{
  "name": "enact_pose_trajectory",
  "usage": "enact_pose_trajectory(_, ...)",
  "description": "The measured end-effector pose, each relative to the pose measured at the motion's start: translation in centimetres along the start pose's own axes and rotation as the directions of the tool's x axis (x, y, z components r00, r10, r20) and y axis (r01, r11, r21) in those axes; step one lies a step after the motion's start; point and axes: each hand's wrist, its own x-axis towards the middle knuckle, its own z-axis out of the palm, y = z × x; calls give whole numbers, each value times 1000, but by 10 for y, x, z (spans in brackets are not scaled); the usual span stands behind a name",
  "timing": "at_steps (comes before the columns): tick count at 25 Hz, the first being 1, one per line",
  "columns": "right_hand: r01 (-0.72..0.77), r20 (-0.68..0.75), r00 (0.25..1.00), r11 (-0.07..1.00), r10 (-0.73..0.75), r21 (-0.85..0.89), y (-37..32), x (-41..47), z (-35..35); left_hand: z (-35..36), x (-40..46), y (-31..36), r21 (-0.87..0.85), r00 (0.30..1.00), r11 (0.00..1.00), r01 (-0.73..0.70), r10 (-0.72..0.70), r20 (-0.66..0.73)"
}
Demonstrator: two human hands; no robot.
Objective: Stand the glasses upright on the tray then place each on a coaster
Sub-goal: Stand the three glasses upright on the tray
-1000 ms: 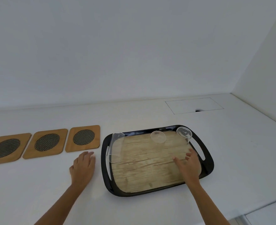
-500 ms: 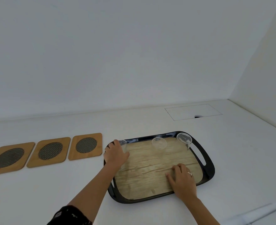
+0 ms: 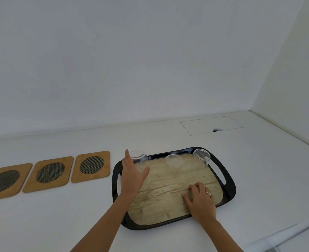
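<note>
A black tray (image 3: pixel 231 190) with a wood-look floor lies on the white counter. Three clear glasses are along its far edge. The left glass (image 3: pixel 138 156) stands upright at the far left corner, and my left hand (image 3: pixel 132 179) is wrapped around it, thumb on its left, fingers on its right. The middle glass (image 3: pixel 174 161) and the right glass (image 3: pixel 201 157) lie on their sides with a round end toward me. My right hand (image 3: pixel 201 200) rests flat on the tray's near right part, holding nothing. Three wooden coasters with dark mesh circles (image 3: pixel 91 166) (image 3: pixel 49 174) (image 3: pixel 3 181) lie in a row left of the tray.
The white wall runs close behind the counter and a side wall closes it at the right. A rectangular hatch (image 3: pixel 211 125) with a small dark notch is set in the counter behind the tray. The counter's front edge runs at the lower right.
My left hand moved from the counter onto the left glass and tipped it from lying on its side to upright. My right hand slid toward the tray's near right and settled flat.
</note>
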Motion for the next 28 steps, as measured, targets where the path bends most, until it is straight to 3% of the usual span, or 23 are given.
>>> enact_pose_trajectory(7, 0, 11, 1000, 1000, 0, 12, 0, 0, -1, -5, -16, -8, 80, 997, 994, -79, 80, -11)
enact_pose_trajectory(20, -10, 27, 1000, 1000, 10, -1, 1, 2, 1, -13, -34, -15, 37, 995, 994, -100, 100, 1)
enact_pose_trajectory(24, -9, 30, 1000, 1000, 8, 19, 3, 2, 0, -37, -37, -23, 7, 981, 985, -170, 170, -91)
enact_pose_trajectory(26, -25, 42, 999, 997, 22, 70, 3, 4, -1, -57, -37, -38, 50, 972, 983, -177, 183, -147)
enact_pose_trajectory(28, -142, 57, 990, 955, 132, 259, 1, 10, -6, -76, -40, -58, 161, 971, 974, -157, 182, -156)
